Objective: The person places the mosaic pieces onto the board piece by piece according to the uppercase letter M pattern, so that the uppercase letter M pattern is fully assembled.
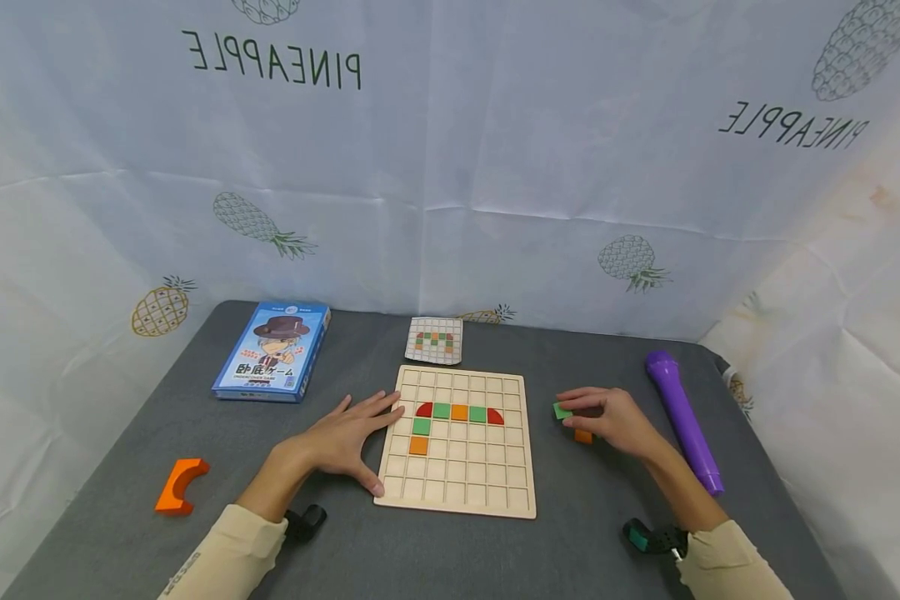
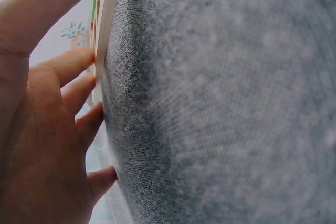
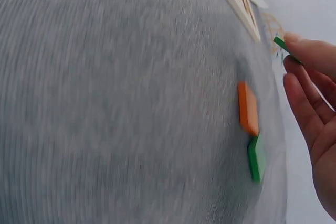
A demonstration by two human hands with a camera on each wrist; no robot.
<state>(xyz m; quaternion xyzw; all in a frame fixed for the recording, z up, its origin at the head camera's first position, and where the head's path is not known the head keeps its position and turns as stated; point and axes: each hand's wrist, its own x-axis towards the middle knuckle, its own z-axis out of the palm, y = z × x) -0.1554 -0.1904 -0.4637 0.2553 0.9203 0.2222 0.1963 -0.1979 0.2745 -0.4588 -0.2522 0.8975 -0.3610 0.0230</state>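
Observation:
A wooden grid board [image 1: 472, 483] lies on the dark table with red, green and orange tiles set in an arch-like row and a short column at its left. Spread along the board's left edge, my left hand [image 1: 348, 437] touches it with thumb and fingertips. To the right of the board, my right hand [image 1: 607, 421] pinches a green tile [image 3: 285, 46] between thumb and fingers, raised over the table. Below that hand lie an orange tile [image 3: 249, 108] and another green tile [image 3: 256, 158], side by side. Behind the board sits a pattern card [image 1: 434, 354] printed with a coloured arch.
A blue game box [image 1: 270, 354] stands at the back left, and an orange arch block [image 1: 174, 492] lies at the front left. Along the right side is a purple microphone-shaped object [image 1: 686, 425]. A pineapple-print cloth [image 1: 495, 167] hangs behind the table.

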